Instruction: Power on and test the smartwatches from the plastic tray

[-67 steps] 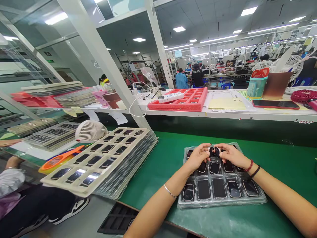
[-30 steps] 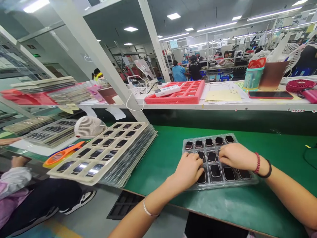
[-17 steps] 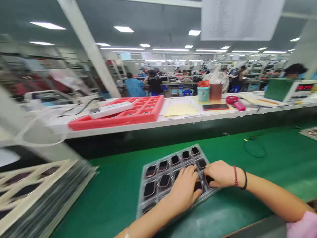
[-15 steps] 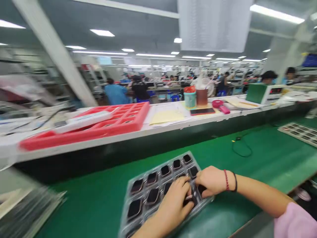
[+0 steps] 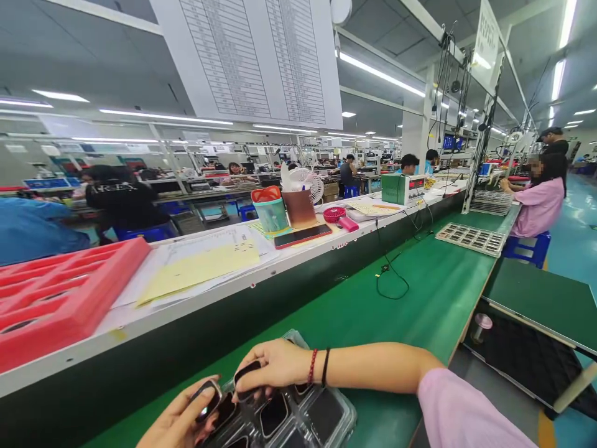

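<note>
A clear plastic tray [image 5: 347, 415] with several dark, rounded-square watch-like pieces in its pockets lies on the green bench at the bottom. My left hand [image 5: 180, 415] grips one dark watch piece [image 5: 208, 398] between thumb and fingers above the tray's left part. Just right of it, my right hand [image 5: 273, 367] pinches another dark watch piece [image 5: 247, 377] over the tray. A red beaded bracelet and a black band circle my right wrist. My hands and the frame's lower edge hide part of the tray.
Along the white shelf [image 5: 196, 280] are a red foam tray [image 5: 93, 305], papers, a phone [image 5: 303, 236], cups and a pink fan [image 5: 334, 215]. A black cable [image 5: 392, 295] and another tray [image 5: 471, 239] lie on the bench. A person in pink [image 5: 541, 205] sits far right.
The view has swung right. Both hands are now raised a little over the tray, each with a dark watch piece in its fingers; before, both reached into the pockets.
</note>
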The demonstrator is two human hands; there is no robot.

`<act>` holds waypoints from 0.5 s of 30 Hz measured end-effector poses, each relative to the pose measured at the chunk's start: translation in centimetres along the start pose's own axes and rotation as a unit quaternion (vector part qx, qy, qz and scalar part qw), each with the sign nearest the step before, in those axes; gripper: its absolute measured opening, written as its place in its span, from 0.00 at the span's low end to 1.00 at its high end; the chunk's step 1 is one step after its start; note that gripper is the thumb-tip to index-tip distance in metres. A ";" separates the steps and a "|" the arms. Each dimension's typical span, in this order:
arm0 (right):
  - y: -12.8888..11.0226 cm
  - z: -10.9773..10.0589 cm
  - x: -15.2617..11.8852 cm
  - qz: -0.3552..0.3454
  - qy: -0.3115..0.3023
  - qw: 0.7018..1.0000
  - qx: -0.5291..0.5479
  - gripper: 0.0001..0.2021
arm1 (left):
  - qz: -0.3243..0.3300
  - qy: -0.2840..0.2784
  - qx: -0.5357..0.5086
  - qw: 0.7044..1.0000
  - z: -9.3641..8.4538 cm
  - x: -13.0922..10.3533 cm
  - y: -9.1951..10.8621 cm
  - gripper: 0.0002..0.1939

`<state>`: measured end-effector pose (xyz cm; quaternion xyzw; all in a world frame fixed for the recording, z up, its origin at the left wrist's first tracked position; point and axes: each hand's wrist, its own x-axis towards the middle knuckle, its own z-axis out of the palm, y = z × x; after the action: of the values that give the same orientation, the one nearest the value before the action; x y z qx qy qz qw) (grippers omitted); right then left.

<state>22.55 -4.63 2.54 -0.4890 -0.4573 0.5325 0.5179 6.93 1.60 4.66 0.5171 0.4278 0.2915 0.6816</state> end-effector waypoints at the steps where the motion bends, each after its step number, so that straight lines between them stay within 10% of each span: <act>1: 0.4 0.2 0.6 0.006 0.031 0.999 0.019 0.07 | -0.005 0.004 0.000 1.000 0.0 -0.2 -0.1 0.29; 15: 1.3 -0.4 0.8 -0.019 0.018 1.000 -0.010 0.03 | -0.010 0.010 0.080 0.997 -2.1 0.1 -0.9 0.38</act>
<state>22.84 -3.89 1.21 -0.4950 -0.4627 0.5089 0.5310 5.08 2.40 3.60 0.5627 0.4617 0.2547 0.6367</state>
